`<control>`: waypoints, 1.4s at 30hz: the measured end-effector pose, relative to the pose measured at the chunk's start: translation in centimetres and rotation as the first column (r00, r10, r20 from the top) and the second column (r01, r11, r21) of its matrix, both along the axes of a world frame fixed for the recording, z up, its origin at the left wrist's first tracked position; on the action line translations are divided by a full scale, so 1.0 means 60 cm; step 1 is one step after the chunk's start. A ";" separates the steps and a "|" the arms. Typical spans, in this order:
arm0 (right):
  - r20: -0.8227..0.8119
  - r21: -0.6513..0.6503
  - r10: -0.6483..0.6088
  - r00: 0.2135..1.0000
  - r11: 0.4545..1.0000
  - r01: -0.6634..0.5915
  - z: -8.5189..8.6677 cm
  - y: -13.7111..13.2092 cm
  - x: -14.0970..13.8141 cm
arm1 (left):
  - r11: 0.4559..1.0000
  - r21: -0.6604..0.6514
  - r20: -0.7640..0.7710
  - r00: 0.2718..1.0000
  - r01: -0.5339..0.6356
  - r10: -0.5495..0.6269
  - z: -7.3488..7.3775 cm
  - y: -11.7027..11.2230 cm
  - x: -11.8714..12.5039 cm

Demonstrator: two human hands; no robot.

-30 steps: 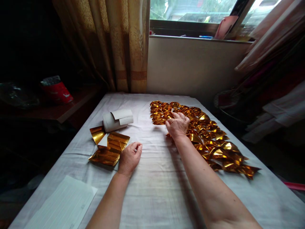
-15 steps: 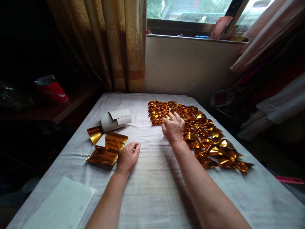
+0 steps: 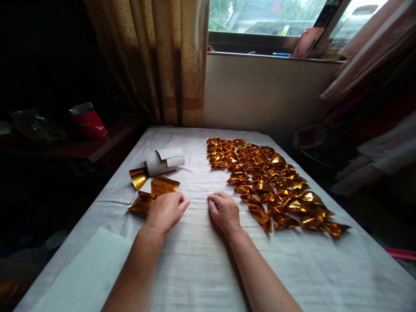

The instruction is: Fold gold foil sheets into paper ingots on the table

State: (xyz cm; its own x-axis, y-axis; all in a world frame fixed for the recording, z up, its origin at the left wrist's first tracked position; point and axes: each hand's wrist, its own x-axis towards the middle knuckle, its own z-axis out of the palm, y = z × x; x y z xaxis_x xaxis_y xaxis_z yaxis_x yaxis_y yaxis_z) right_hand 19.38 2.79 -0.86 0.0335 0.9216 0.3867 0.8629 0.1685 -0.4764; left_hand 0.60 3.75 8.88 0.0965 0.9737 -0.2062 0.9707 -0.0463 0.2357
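Head view: both hands are over the middle of the white-covered table (image 3: 191, 277), knuckles up. The folded foils (image 3: 263, 186) lie in packed rows along its right edge, from near the far edge down past the right hand (image 3: 225, 212); setting them in rows probably keeps them in order and out of the hands' way. The gold sheets (image 3: 165, 184) lie toward the left edge, close by the left hand (image 3: 166, 211), which likely suits reaching them. A white roll (image 3: 155, 164) lies on its side just beyond the sheets, and a pale paper (image 3: 87, 268) lies at the near left corner.

The left fingers are bent in, thumb forward; the hand covers part of the nearest sheet, though from this angle I can't tell whether it presses on it or hangs above. The right fingers are curled narrow, tips toward the left hand, with nothing plainly between them; a small scrap could be hidden there. The nearest foils lie just right of the right knuckles, apart from them, beyond the fingers' grasp.
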 end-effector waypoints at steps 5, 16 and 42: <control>-0.055 -0.024 0.008 0.998 1.000 -0.010 -0.005 0.001 0.003 | 0.993 0.058 -0.168 0.979 -0.107 0.116 0.002 0.006 -0.035; -0.127 -0.026 0.032 0.991 0.999 -0.035 -0.006 0.001 0.009 | 0.999 -0.007 -0.291 0.956 -0.037 0.034 -0.023 0.012 -0.037; -0.152 -0.038 0.019 0.988 0.999 -0.025 -0.005 0.005 0.009 | 0.999 -0.032 -0.057 0.998 0.025 -0.027 -0.013 0.017 -0.060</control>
State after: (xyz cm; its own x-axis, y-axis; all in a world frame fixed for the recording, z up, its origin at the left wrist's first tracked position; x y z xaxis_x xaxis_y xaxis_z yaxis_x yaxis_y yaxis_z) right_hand 19.91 3.10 -1.16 0.0682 0.9373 0.3418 0.7765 0.1652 -0.6081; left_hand -3.00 4.80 8.12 0.1089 0.9639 -0.2428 0.9812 -0.0650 0.1818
